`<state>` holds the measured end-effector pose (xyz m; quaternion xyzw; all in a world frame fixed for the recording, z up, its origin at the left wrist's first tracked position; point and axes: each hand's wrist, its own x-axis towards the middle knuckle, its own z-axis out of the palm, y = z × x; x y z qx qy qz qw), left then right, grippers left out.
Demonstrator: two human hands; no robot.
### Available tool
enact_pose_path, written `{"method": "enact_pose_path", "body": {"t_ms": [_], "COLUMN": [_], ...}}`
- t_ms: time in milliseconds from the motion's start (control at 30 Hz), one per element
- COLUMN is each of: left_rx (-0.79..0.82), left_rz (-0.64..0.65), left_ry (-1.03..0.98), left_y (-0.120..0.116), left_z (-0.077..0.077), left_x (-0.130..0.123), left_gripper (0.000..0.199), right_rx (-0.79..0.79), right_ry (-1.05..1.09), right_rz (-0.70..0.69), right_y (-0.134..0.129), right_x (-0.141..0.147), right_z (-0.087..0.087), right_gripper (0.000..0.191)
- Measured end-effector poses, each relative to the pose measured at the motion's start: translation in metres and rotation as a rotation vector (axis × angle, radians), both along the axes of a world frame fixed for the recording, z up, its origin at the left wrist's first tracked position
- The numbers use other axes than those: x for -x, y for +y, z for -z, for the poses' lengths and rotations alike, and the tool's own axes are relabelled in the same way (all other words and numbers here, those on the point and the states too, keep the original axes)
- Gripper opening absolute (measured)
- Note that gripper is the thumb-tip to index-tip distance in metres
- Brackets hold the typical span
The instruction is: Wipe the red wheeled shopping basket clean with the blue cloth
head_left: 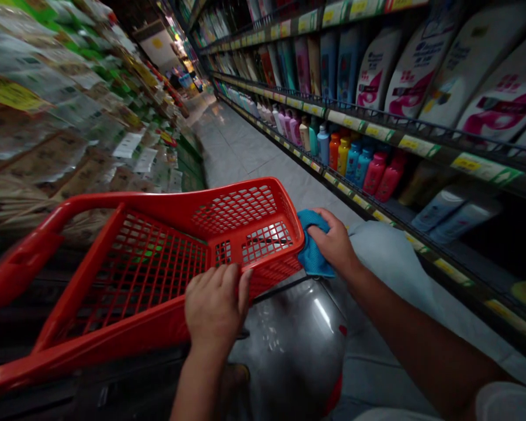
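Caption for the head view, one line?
Left hand on red shopping cart, right hand holding blue cloth at its corner, beside shampoo shelves.

No wording here can be read with certainty. The tall white plastic shampoo bottles point(421, 70) on the upper right shelf carry dark blue lettering over magenta swooshes, but the words stay too small and distorted to make out. The yellow-and-white price labels point(484, 168) along the metal shelf edge point(438, 155) show dark print, also illegible. On the left, the motion-blurred plastic-wrapped packets point(48, 134) bear a yellow printed label point(11, 95) and small white paper tags point(128, 144), none of them readable.
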<state>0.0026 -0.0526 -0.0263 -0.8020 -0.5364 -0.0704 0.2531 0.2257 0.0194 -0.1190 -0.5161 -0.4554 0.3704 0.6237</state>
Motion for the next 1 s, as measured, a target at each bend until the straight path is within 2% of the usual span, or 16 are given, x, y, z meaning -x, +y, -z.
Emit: {"method": "enact_pose_path", "body": {"t_ms": [67, 133, 200, 233, 300, 367, 433, 500, 567, 700, 800, 900, 933, 1000], "left_rx": [0.04, 0.081, 0.104, 0.11, 0.107, 0.099, 0.096, 0.091, 0.08, 0.055, 0.061, 0.049, 0.033, 0.011], "left_rz": [0.005, 0.015, 0.019, 0.018, 0.013, 0.007, -0.009, -0.043, -0.095, -0.143, -0.115, -0.099, -0.089, -0.063], "left_ry": [-0.084, -0.152, -0.209, -0.229, -0.257, -0.277, -0.292, -0.298, -0.282, -0.231, -0.213, -0.204, -0.211, -0.229], "left_y": [0.003, 0.003, -0.001, -0.005, -0.013, -0.022, -0.027, -0.029, -0.028, -0.024, -0.025, -0.029, -0.031, -0.034], "left_z": [0.009, 0.016, 0.02, 0.021, 0.023, 0.023, 0.023, 0.023, 0.023, 0.024, 0.024, 0.025, 0.026, 0.028], "left_x": [-0.036, -0.065, -0.083, -0.087, -0.09, -0.086, -0.083, -0.082, -0.083, -0.087, -0.086, -0.085, -0.084, -0.084], "left_gripper": [0.026, 0.024, 0.023, 0.023, 0.023, 0.022, 0.022, 0.023, 0.025, 0.029, 0.027, 0.024, 0.024, 0.025], "right_rx": [-0.134, -0.216, -0.272, -0.291, -0.297, -0.268, -0.222, -0.157, -0.1, -0.04, 0.197, 0.522, 0.556, 0.456], "right_ry": [-0.128, -0.225, -0.294, -0.326, -0.408, -0.475, -0.448, -0.353, -0.26, -0.114, -0.033, 0.03, 0.04, 0.05], "right_rz": [0.022, -0.013, -0.08, -0.112, -0.179, -0.22, -0.205, -0.168, -0.138, -0.055, -0.036, -0.08, -0.083, -0.07], "right_y": [-0.024, -0.043, -0.047, -0.041, -0.012, 0.032, 0.073, 0.094, 0.085, 0.006, -0.039, -0.042, -0.035, -0.018], "right_x": [0.002, 0.002, 0.0, -0.001, -0.001, 0.002, 0.009, 0.017, 0.025, 0.036, 0.042, 0.042, 0.04, 0.036], "right_z": [-0.005, -0.008, -0.011, -0.013, -0.018, -0.021, -0.021, -0.017, -0.01, 0.02, 0.052, 0.07, 0.069, 0.057], "right_gripper": [0.029, 0.032, 0.031, 0.03, 0.03, 0.031, 0.029, 0.026, 0.025, 0.03, 0.03, 0.022, 0.022, 0.026]}}
